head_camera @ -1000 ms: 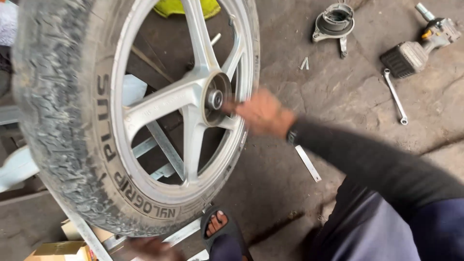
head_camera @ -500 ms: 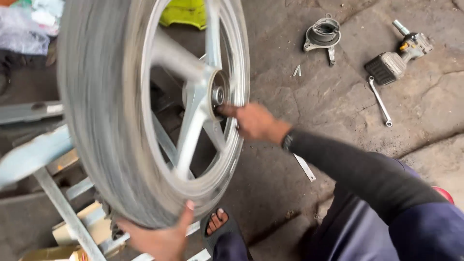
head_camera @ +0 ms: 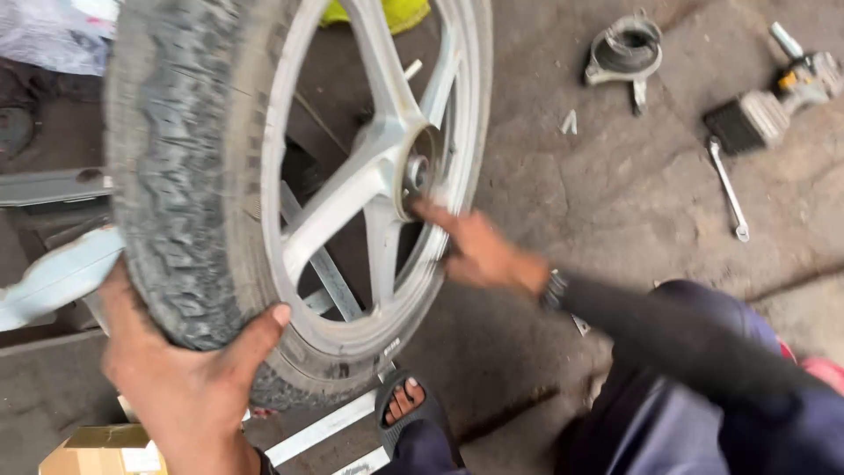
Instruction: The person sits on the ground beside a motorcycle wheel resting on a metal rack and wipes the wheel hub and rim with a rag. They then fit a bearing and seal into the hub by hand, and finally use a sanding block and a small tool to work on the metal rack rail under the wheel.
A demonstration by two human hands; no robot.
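Left hand (head_camera: pixel 189 387) is gripping the black treaded tyre on the silver spoked alloy wheel (head_camera: pixel 352 189), standing upright off the bike, fingers clamped; right hand (head_camera: pixel 479 251) is probing the hub (head_camera: pixel 418 171), fingers extended, hub work unfinished.

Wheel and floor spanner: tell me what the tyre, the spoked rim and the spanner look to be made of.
Tyre: black rubber, matte and dusty, with moulded tread blocks. Spoked rim: probably cast alloy, painted or bare silver; thick one-piece spokes with a dull sheen. Spanner: likely steel, bright plated finish, glinting against the grey floor.
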